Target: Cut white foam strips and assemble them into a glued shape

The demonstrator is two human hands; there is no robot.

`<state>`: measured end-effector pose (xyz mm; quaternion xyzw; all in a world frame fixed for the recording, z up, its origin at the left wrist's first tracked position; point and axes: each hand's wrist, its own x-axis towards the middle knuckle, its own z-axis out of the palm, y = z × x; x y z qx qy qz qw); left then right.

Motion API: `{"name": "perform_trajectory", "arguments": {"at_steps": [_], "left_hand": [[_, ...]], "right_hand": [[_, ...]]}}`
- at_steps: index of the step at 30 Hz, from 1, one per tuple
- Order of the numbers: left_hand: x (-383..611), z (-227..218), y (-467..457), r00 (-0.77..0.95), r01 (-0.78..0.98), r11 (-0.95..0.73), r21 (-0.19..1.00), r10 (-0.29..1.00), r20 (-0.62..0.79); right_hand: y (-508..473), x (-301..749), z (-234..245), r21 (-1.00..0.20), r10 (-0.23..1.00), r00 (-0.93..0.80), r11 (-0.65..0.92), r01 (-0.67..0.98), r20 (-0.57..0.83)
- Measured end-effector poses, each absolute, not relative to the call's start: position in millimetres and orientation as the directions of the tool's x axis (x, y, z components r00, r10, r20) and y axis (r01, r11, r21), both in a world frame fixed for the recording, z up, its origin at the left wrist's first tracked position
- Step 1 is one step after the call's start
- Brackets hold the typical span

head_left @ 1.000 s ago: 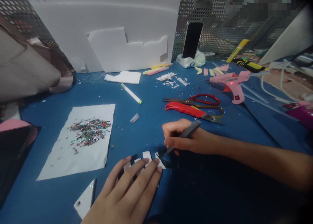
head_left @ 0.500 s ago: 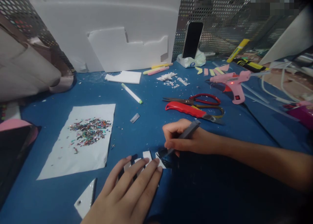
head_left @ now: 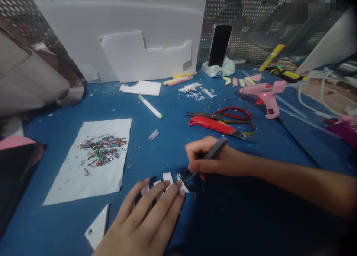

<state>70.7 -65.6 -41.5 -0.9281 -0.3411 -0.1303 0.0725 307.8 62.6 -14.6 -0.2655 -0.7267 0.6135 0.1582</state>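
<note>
My right hand is closed round a dark grey marker, tilted with its lower end at a small white piece. Dark marks or shadow lie on that piece around the tip, too dim to tell apart. My left hand rests flat with its fingers stretched out over several small white strips, which stick out between and past the fingertips. Beside the left wrist lies a white corner-shaped piece with a hole in it.
A white sheet with a heap of coloured bits lies left. Scissors and a red-handled utility knife lie beyond my right hand. Behind them are a pink glue gun with its light on, a phone and a white-green pen.
</note>
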Motion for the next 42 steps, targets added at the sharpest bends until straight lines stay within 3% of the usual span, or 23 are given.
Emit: {"name": "perform_trajectory", "arguments": {"at_steps": [5,9,22,28,35,42], "left_hand": [[71.2,-42.0,-65.5,0.729,0.653,-0.756,-0.043,0.611,0.308],[71.1,-41.6,-65.6,0.734,0.647,-0.761,-0.046,0.606,0.306],[70.3,-42.6,-65.8,0.735,0.648,-0.76,-0.044,0.61,0.297],[70.5,-41.6,-66.6,0.738,0.648,-0.761,-0.042,0.612,0.285],[71.8,-38.3,-65.4,0.739,0.643,-0.765,-0.037,0.608,0.289],[70.8,-40.2,-65.6,0.732,0.65,-0.759,-0.035,0.613,0.297]], "right_hand": [[61.5,307.8,-13.9,-0.995,0.59,-0.807,0.076,0.064,-0.007],[60.4,308.5,-13.7,-0.991,0.61,-0.787,0.137,-0.007,0.09],[58.8,310.4,-8.9,-0.917,0.567,-0.794,0.399,0.03,0.22],[58.1,308.8,-10.8,-0.919,0.669,-0.731,0.359,0.16,0.134],[57.5,306.6,-14.6,-0.858,0.69,-0.708,0.448,0.253,0.151],[57.6,305.8,-11.8,-0.885,0.702,-0.707,0.378,0.272,0.083]]}}
